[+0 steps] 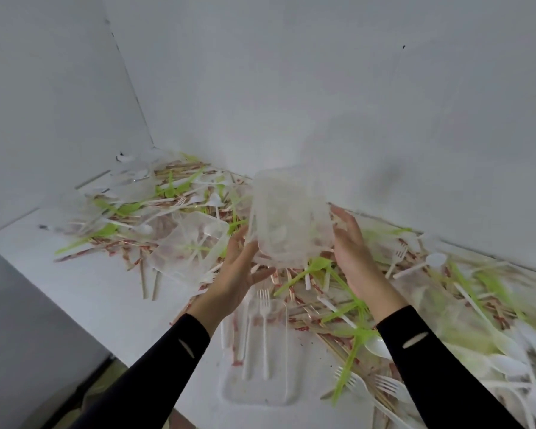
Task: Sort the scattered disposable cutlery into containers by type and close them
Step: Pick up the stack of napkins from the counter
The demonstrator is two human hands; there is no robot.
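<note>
Left hand (240, 270) and right hand (355, 255), fingers straight, flank a clear rounded plastic tub (288, 218) (blurred; contact unclear).

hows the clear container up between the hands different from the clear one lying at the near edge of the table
The raised container is off the table, tipped up between the left hand and right hand; the near container lies flat on it. The near container holds white forks laid lengthwise; the raised container's contents are too blurred to tell. Both are clear plastic.
</note>
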